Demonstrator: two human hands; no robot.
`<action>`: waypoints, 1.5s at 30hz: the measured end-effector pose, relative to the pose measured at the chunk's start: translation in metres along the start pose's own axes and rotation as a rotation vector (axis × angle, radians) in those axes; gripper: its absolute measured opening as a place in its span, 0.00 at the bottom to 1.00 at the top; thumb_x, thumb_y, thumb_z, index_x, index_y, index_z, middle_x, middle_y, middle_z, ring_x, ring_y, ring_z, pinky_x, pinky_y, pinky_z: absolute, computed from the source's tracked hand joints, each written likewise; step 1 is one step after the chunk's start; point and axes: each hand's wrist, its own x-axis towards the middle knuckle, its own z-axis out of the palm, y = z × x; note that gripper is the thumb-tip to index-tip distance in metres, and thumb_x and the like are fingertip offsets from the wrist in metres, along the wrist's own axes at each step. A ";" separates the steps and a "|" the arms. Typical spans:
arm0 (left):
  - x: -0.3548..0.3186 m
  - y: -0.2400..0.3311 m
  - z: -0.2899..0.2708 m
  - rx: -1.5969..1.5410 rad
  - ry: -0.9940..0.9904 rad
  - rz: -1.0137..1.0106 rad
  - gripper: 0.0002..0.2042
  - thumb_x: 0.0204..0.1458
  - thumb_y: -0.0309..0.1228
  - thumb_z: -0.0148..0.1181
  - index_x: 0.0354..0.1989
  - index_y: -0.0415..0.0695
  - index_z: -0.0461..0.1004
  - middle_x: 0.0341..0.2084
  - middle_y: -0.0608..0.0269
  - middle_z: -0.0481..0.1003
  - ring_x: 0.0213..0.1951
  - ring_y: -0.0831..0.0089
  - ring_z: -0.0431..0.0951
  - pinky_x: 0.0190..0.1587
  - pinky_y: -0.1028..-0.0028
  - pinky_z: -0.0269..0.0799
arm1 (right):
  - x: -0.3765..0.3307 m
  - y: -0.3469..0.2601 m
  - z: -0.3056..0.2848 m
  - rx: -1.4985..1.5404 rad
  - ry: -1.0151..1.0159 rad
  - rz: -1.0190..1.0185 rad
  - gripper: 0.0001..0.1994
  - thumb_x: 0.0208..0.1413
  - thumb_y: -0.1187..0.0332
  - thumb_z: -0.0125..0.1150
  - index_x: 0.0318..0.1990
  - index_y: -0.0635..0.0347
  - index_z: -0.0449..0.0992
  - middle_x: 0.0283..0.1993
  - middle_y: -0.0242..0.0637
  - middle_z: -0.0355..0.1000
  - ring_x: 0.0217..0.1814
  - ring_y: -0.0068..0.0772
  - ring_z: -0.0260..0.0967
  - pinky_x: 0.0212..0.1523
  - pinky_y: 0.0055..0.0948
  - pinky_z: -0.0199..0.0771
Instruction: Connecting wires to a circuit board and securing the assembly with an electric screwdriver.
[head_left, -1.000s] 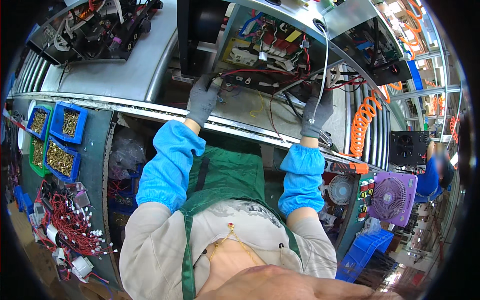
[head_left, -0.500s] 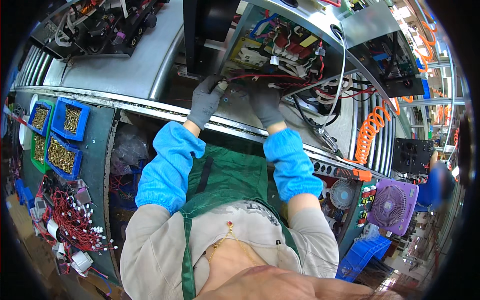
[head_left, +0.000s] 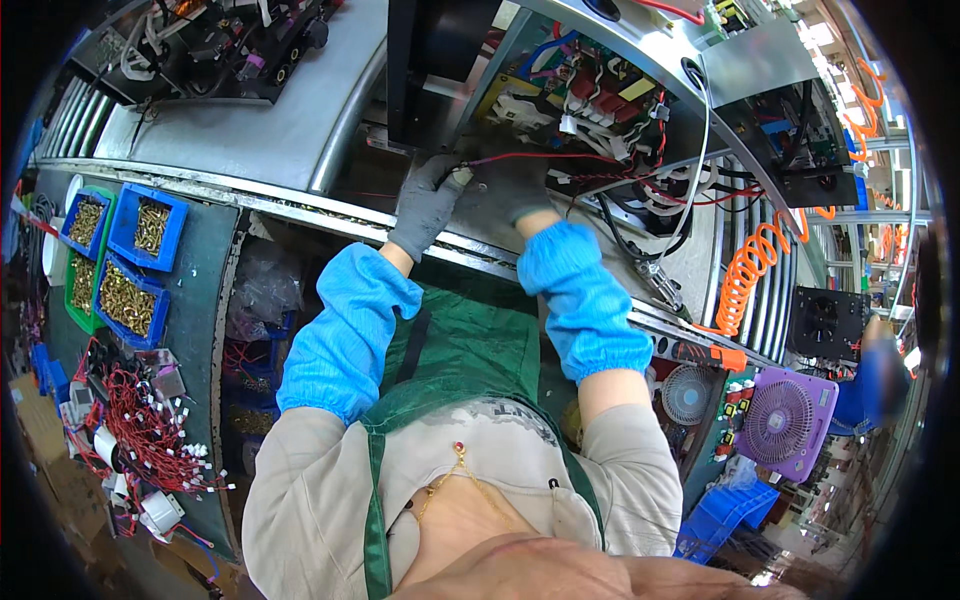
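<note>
My left hand (head_left: 428, 205), in a grey glove, is closed at the front edge of the metal bench, in front of an open equipment case (head_left: 590, 90). Its fingers pinch the end of a red wire (head_left: 545, 155), which runs right toward the circuit boards and wiring inside the case. A small pale patch shows at the fingertips; I cannot make out what it is. Just to the right, my right hand (head_left: 518, 195), also gloved, is low over the metal surface below the wire. Motion blur and shadow hide its fingers and anything in them.
Blue bins (head_left: 148, 228) of brass-coloured screws stand at the left, above a pile of red wires (head_left: 150, 425). An orange coiled hose (head_left: 745, 275) hangs at the right, near a screwdriver-like tool (head_left: 705, 355) and a purple fan (head_left: 785, 420). Another opened unit (head_left: 220, 60) sits at the far left.
My right hand has shifted a little left and its sleeve is tilted more inward. The red wire is now stretched more plainly from my left hand. The whole view has shifted slightly.
</note>
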 end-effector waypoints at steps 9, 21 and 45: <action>-0.010 -0.004 0.004 -0.045 0.044 0.016 0.15 0.50 0.36 0.58 0.42 0.40 0.72 0.34 0.58 0.76 0.36 0.72 0.74 0.40 0.76 0.68 | -0.036 -0.035 -0.048 0.306 -0.128 0.298 0.15 0.43 0.68 0.55 0.42 0.59 0.71 0.40 0.49 0.69 0.43 0.50 0.68 0.40 0.44 0.70; -0.019 -0.018 0.012 -0.122 0.051 -0.086 0.15 0.49 0.36 0.59 0.42 0.39 0.73 0.33 0.59 0.75 0.36 0.72 0.73 0.41 0.75 0.68 | -0.058 -0.044 -0.027 0.449 0.070 0.372 0.16 0.47 0.70 0.52 0.46 0.56 0.70 0.47 0.46 0.68 0.46 0.49 0.67 0.41 0.40 0.70; -0.012 0.008 0.016 -0.128 0.068 -0.039 0.15 0.50 0.34 0.58 0.42 0.37 0.72 0.34 0.58 0.75 0.36 0.75 0.73 0.39 0.77 0.68 | -0.056 -0.034 -0.045 0.424 0.202 0.385 0.15 0.49 0.67 0.52 0.47 0.49 0.72 0.43 0.43 0.72 0.42 0.49 0.69 0.40 0.40 0.70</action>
